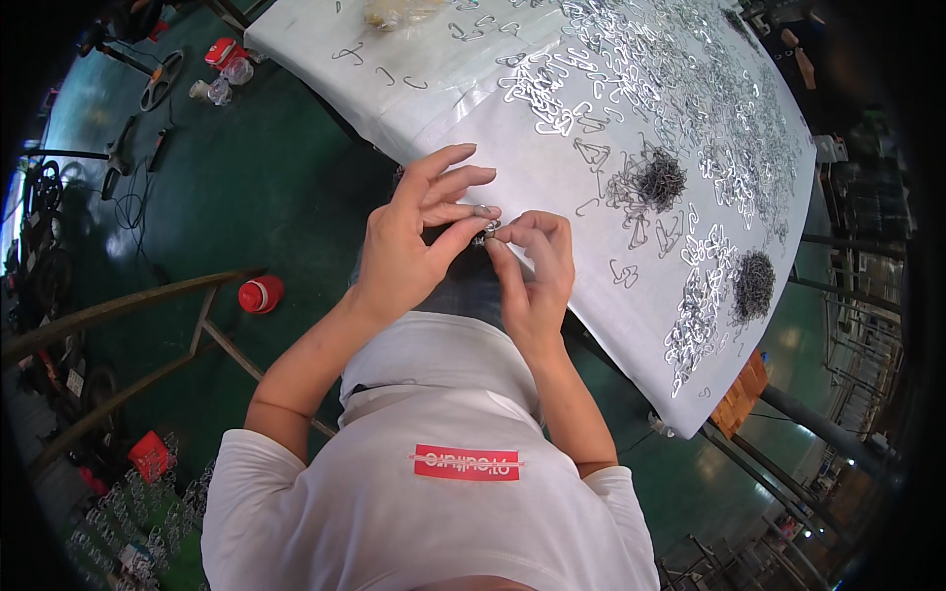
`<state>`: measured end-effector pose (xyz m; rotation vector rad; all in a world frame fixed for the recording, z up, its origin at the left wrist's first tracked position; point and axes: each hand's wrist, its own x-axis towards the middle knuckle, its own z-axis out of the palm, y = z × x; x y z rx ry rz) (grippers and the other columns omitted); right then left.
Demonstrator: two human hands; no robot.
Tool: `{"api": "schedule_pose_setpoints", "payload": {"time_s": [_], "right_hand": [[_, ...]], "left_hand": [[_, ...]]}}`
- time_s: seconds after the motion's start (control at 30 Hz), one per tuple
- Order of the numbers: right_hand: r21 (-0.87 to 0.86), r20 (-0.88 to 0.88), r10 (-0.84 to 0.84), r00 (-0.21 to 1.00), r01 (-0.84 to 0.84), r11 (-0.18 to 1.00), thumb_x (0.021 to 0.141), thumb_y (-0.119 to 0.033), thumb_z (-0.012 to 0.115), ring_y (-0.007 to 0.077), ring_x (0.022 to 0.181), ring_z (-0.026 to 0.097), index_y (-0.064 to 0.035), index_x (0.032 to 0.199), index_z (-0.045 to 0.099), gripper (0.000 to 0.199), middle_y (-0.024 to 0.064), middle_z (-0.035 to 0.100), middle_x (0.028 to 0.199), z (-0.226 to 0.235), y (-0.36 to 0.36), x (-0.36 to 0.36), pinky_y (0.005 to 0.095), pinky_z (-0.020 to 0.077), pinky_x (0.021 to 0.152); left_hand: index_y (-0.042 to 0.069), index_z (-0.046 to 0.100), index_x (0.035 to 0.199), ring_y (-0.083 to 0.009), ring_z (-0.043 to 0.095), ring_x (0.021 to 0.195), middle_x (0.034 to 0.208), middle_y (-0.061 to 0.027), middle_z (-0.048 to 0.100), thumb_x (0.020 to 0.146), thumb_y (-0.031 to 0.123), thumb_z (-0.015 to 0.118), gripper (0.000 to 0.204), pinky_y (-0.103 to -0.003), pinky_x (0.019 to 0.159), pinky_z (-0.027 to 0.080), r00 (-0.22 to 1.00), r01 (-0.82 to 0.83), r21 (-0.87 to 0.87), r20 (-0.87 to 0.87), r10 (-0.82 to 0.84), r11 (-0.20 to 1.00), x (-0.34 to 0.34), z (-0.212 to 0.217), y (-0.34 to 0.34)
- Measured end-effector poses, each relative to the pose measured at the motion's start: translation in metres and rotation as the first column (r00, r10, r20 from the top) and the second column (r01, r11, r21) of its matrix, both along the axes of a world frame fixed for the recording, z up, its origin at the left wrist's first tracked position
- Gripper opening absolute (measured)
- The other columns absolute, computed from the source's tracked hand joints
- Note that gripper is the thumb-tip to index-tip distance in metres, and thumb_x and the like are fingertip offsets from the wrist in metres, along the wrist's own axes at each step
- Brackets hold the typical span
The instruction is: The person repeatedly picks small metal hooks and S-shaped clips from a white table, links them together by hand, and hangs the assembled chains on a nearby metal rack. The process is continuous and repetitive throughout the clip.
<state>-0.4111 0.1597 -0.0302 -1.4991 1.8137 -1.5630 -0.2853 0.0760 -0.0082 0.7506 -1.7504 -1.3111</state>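
Note:
Both hands meet over the near edge of the white-covered table [611, 335]. My left hand [419, 222] pinches a small shiny metal piece [487, 232] between thumb and index finger, its other fingers stretched out. From the other side, the thumb and fingertips of my right hand [537, 261] close on the same piece. Fingers cover much of it, so its exact kind cannot be made out. On the table beyond the right hand lie loose bent wire clips [636, 231] around a dark heap of small metal parts [660, 182].
Many shiny metal hooks [690, 315] spread over the table's right and far parts. Another dark heap [754, 286] sits near its right edge. A clear plastic bag [404, 12] lies at the far edge. On the green floor at left are a red container [261, 295] and a metal frame [128, 300].

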Motion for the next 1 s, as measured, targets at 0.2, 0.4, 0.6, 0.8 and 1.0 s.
{"api": "schedule_pose_setpoints", "payload": {"time_s": [0.2, 0.4, 0.6, 0.8, 1.0], "right_hand": [[0.036, 0.041, -0.024, 0.999, 0.022, 0.999, 0.080, 0.000, 0.069, 0.0197, 0.078, 0.055, -0.0004, 0.086, 0.064, 0.007, 0.0098, 0.052, 0.092, -0.009, -0.003, 0.002, 0.0303, 0.0466, 0.064], [0.051, -0.032, 0.026, 0.999, -0.025, 0.998, 0.078, -0.002, 0.070, 0.0224, 0.081, 0.055, -0.0018, 0.089, 0.065, 0.012, 0.0091, 0.055, 0.092, -0.022, -0.005, 0.000, 0.0332, 0.0468, 0.070], [0.308, -0.089, -0.114, 0.989, 0.136, 0.942, 0.080, -0.006, 0.069, 0.0213, 0.074, 0.057, -0.0053, 0.105, 0.063, 0.026, 0.0105, 0.061, 0.090, -0.035, -0.017, -0.074, 0.0343, 0.0474, 0.070], [0.591, -0.613, -0.083, 0.786, 0.525, 0.613, 0.087, -0.023, 0.061, 0.0292, 0.087, 0.063, -0.0057, 0.093, 0.068, 0.019, 0.0105, 0.065, 0.093, -0.064, -0.053, -0.157, 0.0409, 0.0482, 0.076], [0.533, -0.606, -0.033, 0.795, 0.436, 0.725, 0.089, -0.018, 0.059, 0.0281, 0.086, 0.063, -0.0017, 0.096, 0.062, 0.018, 0.0111, 0.064, 0.090, -0.066, -0.054, -0.152, 0.0395, 0.0477, 0.074]], "left_hand": [[0.001, 0.045, 0.129, -0.0214, 0.069, 0.096, 0.108, -0.0153, 0.068, 0.084, -0.007, 0.063, 0.049, -0.028, 0.084, 0.054, 0.999, -0.042, 0.082, -0.026, 0.044, 0.996, 0.000, 0.000, 0.005], [-0.001, 0.051, 0.121, -0.0194, 0.070, 0.093, 0.099, -0.0144, 0.070, 0.083, -0.007, 0.064, 0.041, -0.027, 0.082, 0.054, 0.999, -0.046, 0.047, -0.024, 0.047, 0.998, 0.004, -0.014, 0.004], [0.000, 0.056, 0.114, -0.0167, 0.070, 0.090, 0.094, -0.0109, 0.072, 0.083, -0.005, 0.065, 0.032, -0.028, 0.083, 0.054, 0.996, -0.094, 0.136, 0.020, 0.092, 0.986, 0.009, -0.026, 0.011], [0.000, 0.063, 0.102, -0.0168, 0.070, 0.089, 0.090, -0.0089, 0.073, 0.082, -0.004, 0.066, 0.020, -0.032, 0.098, 0.046, 0.991, -0.097, -0.020, 0.092, 0.098, 0.995, 0.013, -0.035, 0.016], [0.000, 0.064, 0.103, -0.0156, 0.069, 0.090, 0.091, -0.0090, 0.073, 0.082, -0.004, 0.066, 0.021, -0.035, 0.103, 0.042, 0.990, -0.089, 0.035, 0.110, 0.085, 0.995, 0.010, -0.037, 0.021]]}}
